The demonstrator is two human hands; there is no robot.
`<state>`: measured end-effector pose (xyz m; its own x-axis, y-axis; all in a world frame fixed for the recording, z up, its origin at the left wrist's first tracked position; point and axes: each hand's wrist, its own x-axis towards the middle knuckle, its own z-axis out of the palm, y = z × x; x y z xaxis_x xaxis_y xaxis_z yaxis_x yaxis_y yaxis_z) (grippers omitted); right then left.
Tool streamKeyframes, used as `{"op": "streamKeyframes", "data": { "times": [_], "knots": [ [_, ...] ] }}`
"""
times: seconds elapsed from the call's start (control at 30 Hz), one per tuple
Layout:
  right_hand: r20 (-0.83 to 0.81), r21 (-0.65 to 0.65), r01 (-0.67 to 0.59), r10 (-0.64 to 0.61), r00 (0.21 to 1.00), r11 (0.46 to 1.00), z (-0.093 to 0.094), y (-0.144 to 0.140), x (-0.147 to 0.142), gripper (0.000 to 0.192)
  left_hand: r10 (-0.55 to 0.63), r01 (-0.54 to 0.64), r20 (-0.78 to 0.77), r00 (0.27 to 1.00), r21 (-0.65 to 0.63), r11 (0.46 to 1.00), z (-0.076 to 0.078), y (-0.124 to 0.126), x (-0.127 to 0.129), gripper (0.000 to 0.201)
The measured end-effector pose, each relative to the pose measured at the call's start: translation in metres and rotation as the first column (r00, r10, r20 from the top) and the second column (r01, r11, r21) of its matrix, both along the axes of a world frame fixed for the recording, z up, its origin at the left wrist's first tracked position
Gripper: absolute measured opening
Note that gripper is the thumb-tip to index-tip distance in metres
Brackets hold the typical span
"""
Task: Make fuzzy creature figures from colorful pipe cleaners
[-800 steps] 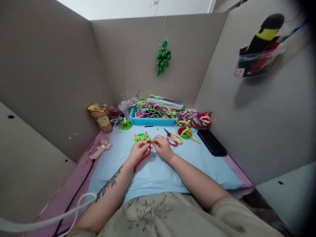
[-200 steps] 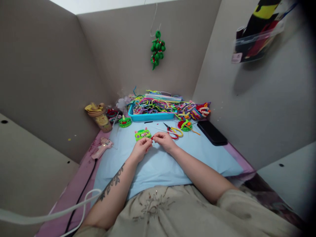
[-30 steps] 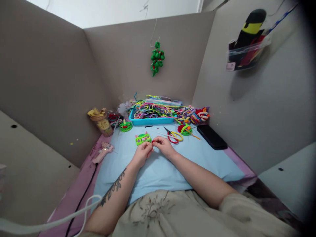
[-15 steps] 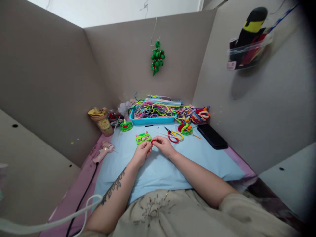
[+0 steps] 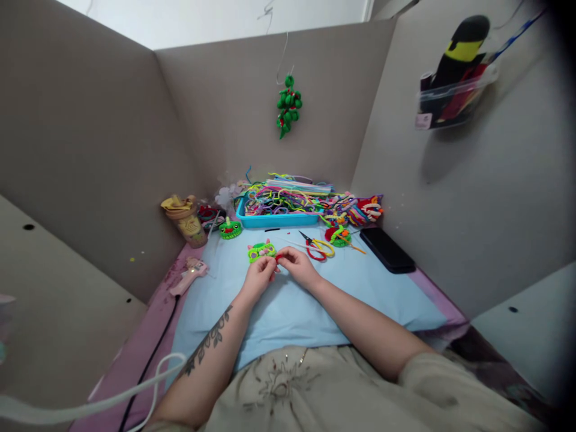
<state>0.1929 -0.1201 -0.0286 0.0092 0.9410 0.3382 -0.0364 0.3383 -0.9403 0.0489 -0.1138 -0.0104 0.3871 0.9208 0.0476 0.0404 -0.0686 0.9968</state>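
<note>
Between my two hands is a small red pipe cleaner piece, mostly hidden by the fingertips. My left hand pinches one side of it, and my right hand pinches the other, fingers closed. Just beyond the left hand lies a lime-green pipe cleaner face with pink ears and round eyes. Scissors with red and yellow handles rest open beyond the right hand. Farther right is a green and red pipe cleaner piece with an orange strand.
A blue tray heaped with pipe cleaners stands at the back. On the left are a green frog-like face, a cup and a pink glue gun with its cord. A black phone lies right. Partitions enclose the table.
Both hands stay in nearly the same place, still pinching the red pipe cleaner piece. The fingers have shifted only slightly around it. Other things lie as before.
</note>
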Motion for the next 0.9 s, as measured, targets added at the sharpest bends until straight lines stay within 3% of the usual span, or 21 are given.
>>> {"op": "streamKeyframes", "data": {
  "times": [0.1,0.2,0.3,0.57,0.9],
  "knots": [
    [0.032,0.019,-0.008,0.008,0.999,1.0,-0.001,-0.001,-0.001,0.026,0.109,-0.1,-0.053,0.993,0.141,0.985,-0.001,0.002,-0.003,0.027],
    [0.105,0.056,0.053,-0.059,0.993,0.997,-0.001,-0.002,0.0,0.025,0.246,-0.184,-0.122,0.961,0.378,0.907,-0.004,0.004,-0.006,0.013],
    [0.213,0.119,0.106,-0.13,0.968,0.987,0.002,-0.004,0.002,0.016,0.287,-0.173,-0.143,0.947,0.523,0.835,-0.007,0.005,-0.009,0.01],
    [0.233,0.162,0.106,-0.143,0.962,0.981,0.008,-0.008,0.003,0.014,0.251,-0.095,-0.151,0.956,0.65,0.754,-0.006,0.003,-0.012,0.017],
    [0.293,0.211,0.112,-0.172,0.94,0.971,0.008,-0.009,0.002,0.013,0.278,-0.123,-0.166,0.946,0.609,0.784,-0.002,-0.001,-0.012,0.015]
  ]
}}
